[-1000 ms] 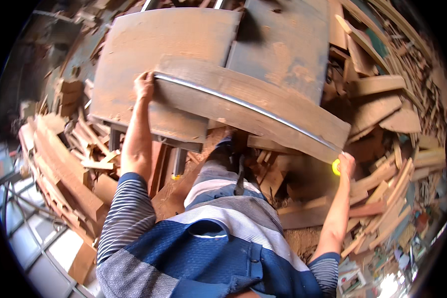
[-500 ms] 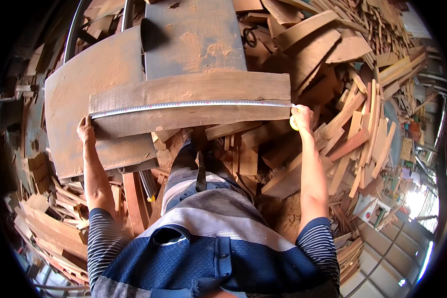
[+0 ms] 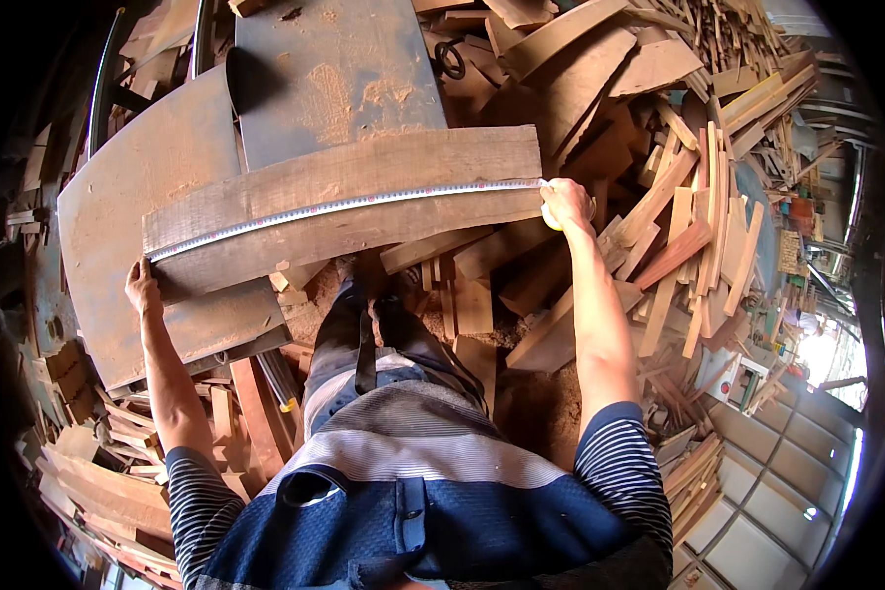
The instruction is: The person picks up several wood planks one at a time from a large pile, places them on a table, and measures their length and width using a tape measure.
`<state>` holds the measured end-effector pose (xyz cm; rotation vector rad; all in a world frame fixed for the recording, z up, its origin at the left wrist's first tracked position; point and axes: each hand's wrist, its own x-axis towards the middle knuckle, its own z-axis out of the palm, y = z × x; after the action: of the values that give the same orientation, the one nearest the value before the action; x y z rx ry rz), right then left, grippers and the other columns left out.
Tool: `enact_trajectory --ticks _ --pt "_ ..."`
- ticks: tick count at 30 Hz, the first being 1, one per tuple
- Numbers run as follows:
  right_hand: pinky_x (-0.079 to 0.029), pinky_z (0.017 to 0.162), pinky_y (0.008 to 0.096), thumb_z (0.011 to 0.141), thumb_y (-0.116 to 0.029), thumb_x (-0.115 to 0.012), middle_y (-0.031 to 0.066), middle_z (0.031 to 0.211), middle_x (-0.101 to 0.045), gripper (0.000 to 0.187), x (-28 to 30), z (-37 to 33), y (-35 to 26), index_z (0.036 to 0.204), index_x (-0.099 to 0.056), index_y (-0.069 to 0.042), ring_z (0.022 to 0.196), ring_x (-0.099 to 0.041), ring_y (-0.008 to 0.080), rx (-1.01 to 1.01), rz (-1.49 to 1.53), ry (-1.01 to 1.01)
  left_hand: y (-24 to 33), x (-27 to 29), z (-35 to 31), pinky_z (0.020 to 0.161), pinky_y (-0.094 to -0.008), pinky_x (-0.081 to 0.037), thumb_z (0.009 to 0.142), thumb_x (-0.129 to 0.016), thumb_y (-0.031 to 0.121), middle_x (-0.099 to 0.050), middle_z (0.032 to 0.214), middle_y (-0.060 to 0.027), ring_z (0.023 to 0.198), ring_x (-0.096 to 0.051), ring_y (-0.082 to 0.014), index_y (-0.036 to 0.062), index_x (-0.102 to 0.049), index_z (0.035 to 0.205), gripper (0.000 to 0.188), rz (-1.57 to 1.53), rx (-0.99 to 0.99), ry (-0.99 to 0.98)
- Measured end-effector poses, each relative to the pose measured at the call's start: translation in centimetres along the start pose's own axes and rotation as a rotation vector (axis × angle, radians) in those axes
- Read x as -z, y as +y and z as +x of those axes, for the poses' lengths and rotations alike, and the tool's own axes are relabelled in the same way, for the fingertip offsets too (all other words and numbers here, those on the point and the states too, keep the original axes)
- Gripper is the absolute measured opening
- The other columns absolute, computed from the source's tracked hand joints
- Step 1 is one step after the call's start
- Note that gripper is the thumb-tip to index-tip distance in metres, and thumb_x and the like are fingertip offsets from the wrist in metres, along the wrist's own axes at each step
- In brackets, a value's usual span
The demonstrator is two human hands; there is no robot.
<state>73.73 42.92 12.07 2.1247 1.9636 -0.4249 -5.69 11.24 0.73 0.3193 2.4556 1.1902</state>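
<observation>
A long rough-sawn wooden plank (image 3: 364,162) lies across the dusty metal machine table (image 3: 103,221), its right part reaching past the table. A white tape measure blade (image 3: 344,204) is stretched along the plank's face from end to end. At the plank's left end, my left hand (image 3: 143,286) is closed, pinching the end of the blade at the corner. My right hand (image 3: 567,204) grips the tape measure's case beside the right end; only a bit of its yellow case (image 3: 553,219) shows under the fingers.
Behind the plank is a second grey metal table surface (image 3: 295,113) with sawdust on it. Offcuts (image 3: 580,88) and thin wood strips (image 3: 713,226) are heaped to the right. More boards (image 3: 108,487) are stacked at the lower left. Sawdust and scraps cover the floor by my legs.
The whole view has shifted, so plank, tables and hands appear further left and more tilted. Both hands keep their hold on the tape measure, which stays stretched along the plank.
</observation>
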Motion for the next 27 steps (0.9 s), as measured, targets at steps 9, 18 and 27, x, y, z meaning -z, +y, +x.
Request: enact_trajectory --ticks 9,18,27 --pt "-0.053 0.085 0.0453 0.088 -0.040 -0.068 0.0132 0.100 -0.075 0.030 1.0 -0.2 1.0 0.099 -0.075 -0.013 0.097 -0.070 0.0342 0.040 0.146 -0.109 -0.1 -0.4 0.1 0.042 -0.0266 -0.028 0.099 -0.070 0.036 -0.054 0.065 0.0063 0.047 -0.035 -0.0045 0.0069 -0.076 0.110 0.031 0.009 -0.033 0.026" --pt "-0.052 0.087 0.0471 0.089 -0.041 -0.058 0.0143 0.106 -0.074 0.033 0.5 0.3 0.4 0.101 -0.076 -0.015 0.102 -0.069 0.0358 0.016 0.149 -0.080 0.2 -0.2 -0.1 0.042 -0.0277 -0.030 0.099 -0.069 0.036 -0.052 0.062 0.0052 0.047 -0.038 -0.0052 0.0078 -0.077 0.111 0.032 0.067 -0.013 0.024" --pt "-0.054 0.081 0.0475 0.093 -0.038 -0.059 0.0132 0.099 -0.075 0.031 0.7 0.5 -3.4 0.094 -0.074 -0.012 0.095 -0.072 0.0345 -0.072 0.067 -0.115 -1.9 2.2 0.5 0.095 -0.0436 -0.050 0.095 -0.069 0.046 -0.066 0.129 -0.0222 0.116 -0.065 -0.0339 0.0011 -0.061 0.132 0.058 0.443 -0.076 0.117"
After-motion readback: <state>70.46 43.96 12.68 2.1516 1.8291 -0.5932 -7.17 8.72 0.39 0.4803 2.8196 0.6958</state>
